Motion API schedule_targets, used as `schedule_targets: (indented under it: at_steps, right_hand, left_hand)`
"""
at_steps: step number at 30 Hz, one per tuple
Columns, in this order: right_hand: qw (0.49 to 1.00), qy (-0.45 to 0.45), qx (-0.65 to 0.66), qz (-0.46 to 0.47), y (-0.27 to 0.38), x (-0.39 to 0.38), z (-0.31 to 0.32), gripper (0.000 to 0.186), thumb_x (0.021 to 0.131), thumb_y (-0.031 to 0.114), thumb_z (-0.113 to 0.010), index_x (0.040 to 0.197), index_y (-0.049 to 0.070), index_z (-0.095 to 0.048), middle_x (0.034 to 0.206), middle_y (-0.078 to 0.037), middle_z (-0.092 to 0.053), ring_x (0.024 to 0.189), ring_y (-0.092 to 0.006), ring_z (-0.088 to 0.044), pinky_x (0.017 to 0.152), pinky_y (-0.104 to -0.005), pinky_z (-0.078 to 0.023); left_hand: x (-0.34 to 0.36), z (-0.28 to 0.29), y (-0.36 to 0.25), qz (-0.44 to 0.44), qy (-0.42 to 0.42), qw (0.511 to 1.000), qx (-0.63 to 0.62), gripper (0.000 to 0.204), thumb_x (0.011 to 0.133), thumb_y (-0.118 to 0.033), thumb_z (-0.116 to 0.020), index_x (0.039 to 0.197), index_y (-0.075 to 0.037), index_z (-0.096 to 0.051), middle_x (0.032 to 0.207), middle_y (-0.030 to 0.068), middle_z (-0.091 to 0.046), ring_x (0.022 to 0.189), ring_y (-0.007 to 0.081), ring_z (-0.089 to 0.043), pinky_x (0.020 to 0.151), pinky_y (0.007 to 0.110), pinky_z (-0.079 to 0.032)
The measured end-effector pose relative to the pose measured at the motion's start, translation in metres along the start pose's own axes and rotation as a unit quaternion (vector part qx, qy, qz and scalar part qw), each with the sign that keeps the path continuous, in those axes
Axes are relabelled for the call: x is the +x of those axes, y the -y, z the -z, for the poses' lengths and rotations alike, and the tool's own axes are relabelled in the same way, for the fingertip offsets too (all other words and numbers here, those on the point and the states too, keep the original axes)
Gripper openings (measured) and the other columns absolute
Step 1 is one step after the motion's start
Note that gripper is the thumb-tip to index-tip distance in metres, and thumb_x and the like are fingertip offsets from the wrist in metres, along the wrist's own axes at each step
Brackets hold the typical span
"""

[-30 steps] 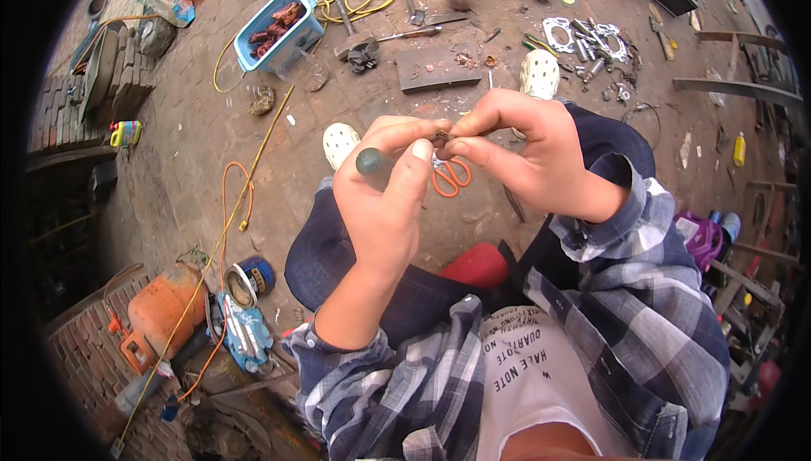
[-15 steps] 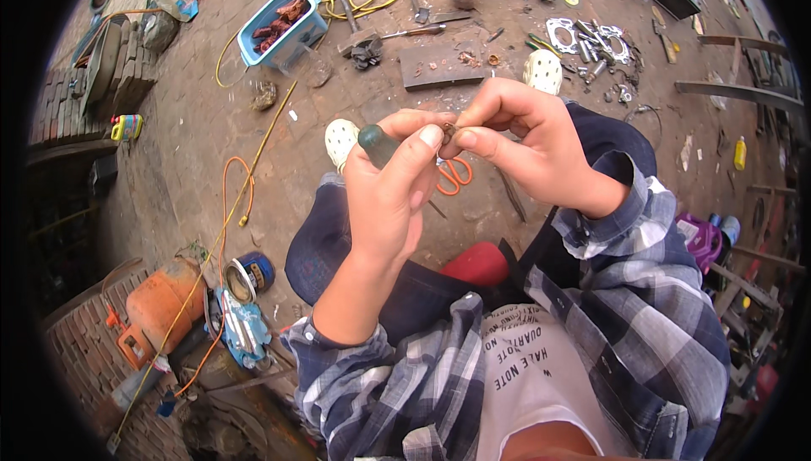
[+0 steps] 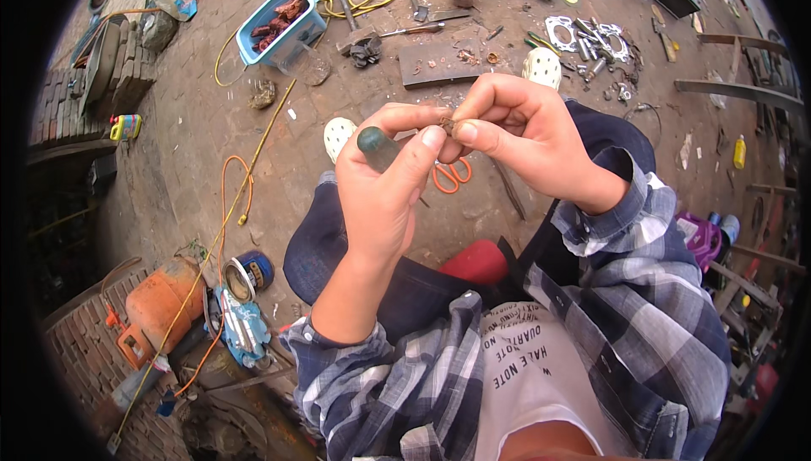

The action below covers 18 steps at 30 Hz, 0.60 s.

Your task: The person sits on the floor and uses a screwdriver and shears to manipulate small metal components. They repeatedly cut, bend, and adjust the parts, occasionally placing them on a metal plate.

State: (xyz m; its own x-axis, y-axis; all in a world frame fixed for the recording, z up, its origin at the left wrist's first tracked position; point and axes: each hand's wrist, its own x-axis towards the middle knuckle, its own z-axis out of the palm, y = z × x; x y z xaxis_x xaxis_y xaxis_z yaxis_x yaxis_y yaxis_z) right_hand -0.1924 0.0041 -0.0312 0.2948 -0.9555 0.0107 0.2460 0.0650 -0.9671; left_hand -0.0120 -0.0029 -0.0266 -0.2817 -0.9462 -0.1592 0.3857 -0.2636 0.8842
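Observation:
My left hand (image 3: 384,182) is closed with a tool with a dark green rounded handle (image 3: 377,148) tucked in it; a thin shaft tip shows below the fingers, but the tool's kind is hidden. Its thumb and forefinger also pinch a small brownish, copper-coloured scrap (image 3: 447,125). From the other side, the thumb and fingers of my right hand (image 3: 528,136) grip the same scrap, so both sets of fingertips meet around it. Below them on the ground lie the orange loop handles of scissors (image 3: 452,176), partly covered by my left hand.
Ahead stand a flat metal block (image 3: 439,65) with copper-coloured bits, a hammer (image 3: 359,38) and a blue tub (image 3: 283,26) of reddish scrap. Metal parts and gaskets (image 3: 591,38) lie far right. An orange gas cylinder (image 3: 169,300) and a hose (image 3: 228,216) are left.
Both hands keep their pinch on the small scrap, with only slight shifts of the fingers. The green handle tilts a little, and the scissors handles sit slightly differently behind the left hand.

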Motion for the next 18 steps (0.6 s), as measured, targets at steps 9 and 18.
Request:
schedule_targets:
  at_steps: [9, 18]
  right_hand:
    - [0.999, -0.028, -0.016, -0.003, 0.001, -0.001, -0.001, 0.017, 0.09, 0.013, -0.065, 0.1, -0.001, -0.062, 0.088, -0.007, -0.069, 0.08, -0.008, -0.065, 0.052, -0.0188, -0.047]
    - [0.997, -0.04, 0.059, -0.017, -0.003, 0.0, -0.001, 0.018, 0.088, 0.013, -0.066, 0.101, 0.0, -0.066, 0.089, -0.005, -0.069, 0.079, -0.0064, -0.064, 0.053, -0.0187, -0.046]
  left_hand:
    - [0.003, 0.002, 0.006, -0.239, -0.018, 0.939, 0.248, 0.019, 0.075, 0.007, -0.073, 0.091, -0.002, -0.069, 0.089, 0.0074, -0.063, 0.078, 0.0133, -0.059, 0.062, 0.024, -0.047]
    - [0.004, 0.001, 0.009, -0.366, -0.031, 0.846, 0.387, 0.022, 0.069, 0.004, -0.078, 0.088, -0.005, -0.07, 0.082, 0.0063, -0.061, 0.07, 0.0169, -0.059, 0.058, 0.027, -0.046]
